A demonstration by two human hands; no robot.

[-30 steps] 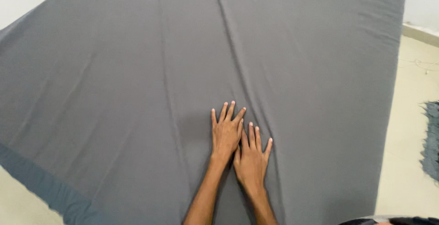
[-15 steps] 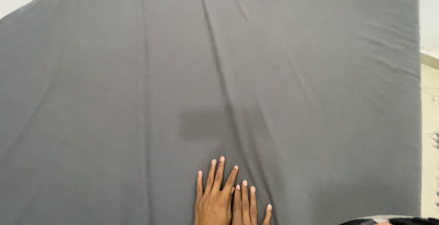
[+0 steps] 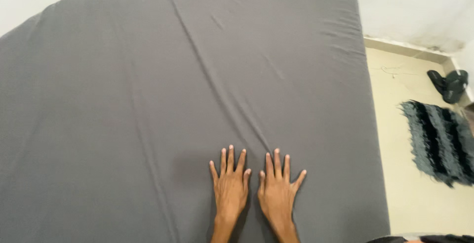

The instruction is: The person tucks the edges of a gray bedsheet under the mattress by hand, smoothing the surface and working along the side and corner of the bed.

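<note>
Head view: both hands lie flat on the grey sheet point(image 3: 197, 75) that covers the bed. The left hand point(image 3: 230, 186) and the right hand point(image 3: 276, 191) now sit side by side with a small gap; a moment ago they overlapped. All fingers are spread wide and hold nothing. A long crease point(image 3: 217, 90) runs up from them, so the smoothing looks unfinished. A striped rug point(image 3: 437, 142) lies on the floor.

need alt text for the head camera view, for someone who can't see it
Two bare hands, the left hand and the right hand, lie flat side by side with fingers spread on a creased grey sheet that fills most of the view. To the right is a pale floor with a shaggy black and grey rug and dark sandals near the wall.
</note>
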